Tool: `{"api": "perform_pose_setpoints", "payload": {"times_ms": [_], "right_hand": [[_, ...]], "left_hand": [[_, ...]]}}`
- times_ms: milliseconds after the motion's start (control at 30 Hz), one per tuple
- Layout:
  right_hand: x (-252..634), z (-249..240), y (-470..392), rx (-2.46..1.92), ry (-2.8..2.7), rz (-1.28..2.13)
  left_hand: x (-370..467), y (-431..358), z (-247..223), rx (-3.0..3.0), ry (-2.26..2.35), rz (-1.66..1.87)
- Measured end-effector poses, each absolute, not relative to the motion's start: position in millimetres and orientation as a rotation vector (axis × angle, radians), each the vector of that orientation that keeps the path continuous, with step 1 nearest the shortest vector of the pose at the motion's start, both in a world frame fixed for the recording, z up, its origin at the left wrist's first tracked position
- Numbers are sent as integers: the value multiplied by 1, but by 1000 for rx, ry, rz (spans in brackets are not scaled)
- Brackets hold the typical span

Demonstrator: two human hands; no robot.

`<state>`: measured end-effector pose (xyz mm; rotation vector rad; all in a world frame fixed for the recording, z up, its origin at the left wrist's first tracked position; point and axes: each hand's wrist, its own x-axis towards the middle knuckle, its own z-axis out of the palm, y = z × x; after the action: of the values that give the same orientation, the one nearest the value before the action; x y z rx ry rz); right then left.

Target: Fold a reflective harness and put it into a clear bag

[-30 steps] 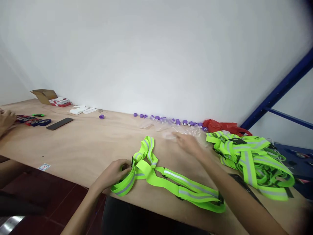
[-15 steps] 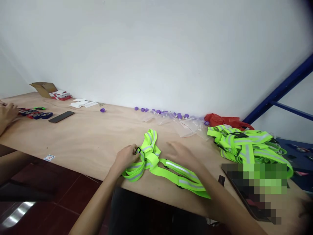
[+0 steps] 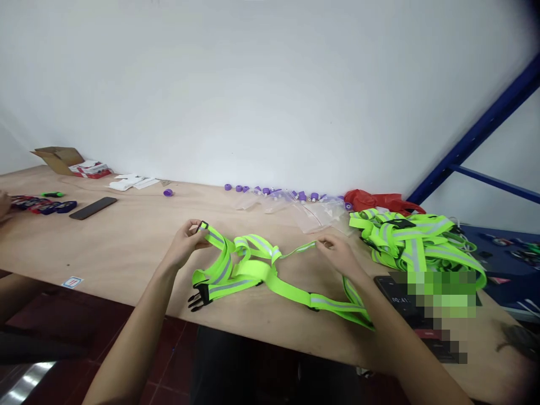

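A neon-green reflective harness (image 3: 289, 290) with silver stripes lies partly spread on the wooden table in front of me. My left hand (image 3: 188, 243) pinches one strap end by a small black slider (image 3: 203, 226), lifting it off the table. Below that hand, a black side-release buckle prong (image 3: 199, 297) rests near the table's front edge. My right hand (image 3: 340, 254) is closed on another strap of the same harness and draws it up to the right. Part of the harness passes behind my right forearm.
At the right lie a heap of similar green straps (image 3: 417, 242), a red bag (image 3: 375, 200) and a phone (image 3: 400, 298). Clear plastic bags (image 3: 314, 216) and purple caps (image 3: 314, 197) line the wall. A dark flat slab (image 3: 93, 208) lies left; another person's hand (image 3: 4, 203) shows at the edge.
My hands have moved apart, the left to the left and upward. My right hand has taken hold of a strap. The harness is more spread out, and its buckle now shows.
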<state>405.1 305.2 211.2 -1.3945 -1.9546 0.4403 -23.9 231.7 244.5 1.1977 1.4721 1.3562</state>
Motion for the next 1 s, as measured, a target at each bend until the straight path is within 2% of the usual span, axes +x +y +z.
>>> {"api": "perform_pose_setpoints", "payload": {"times_ms": [200,300,367,500,633,867,1000], "right_hand": [[441,212,323,-1620,-1757,150],[432,214,306,-1638,-1870,-21],[419,212,285,-1560,-2040,-107],[400,197,241,-1419,-2281,-70],[412,174,216,-1498,-2291,-44],[446,140,203,-1457,-2359,13],[451,131,191,-1476,-2398,-10]], "left_hand": [[-40,249,228,1121,1712,1396],[-39,230,225,1152,1869,1359],[-33,205,225,1266,1995,1251],[-10,155,217,1583,2079,802],[8,134,199,1697,2134,705],[-2,133,186,1534,1942,1045],[-30,142,191,1206,2038,1557]]}}
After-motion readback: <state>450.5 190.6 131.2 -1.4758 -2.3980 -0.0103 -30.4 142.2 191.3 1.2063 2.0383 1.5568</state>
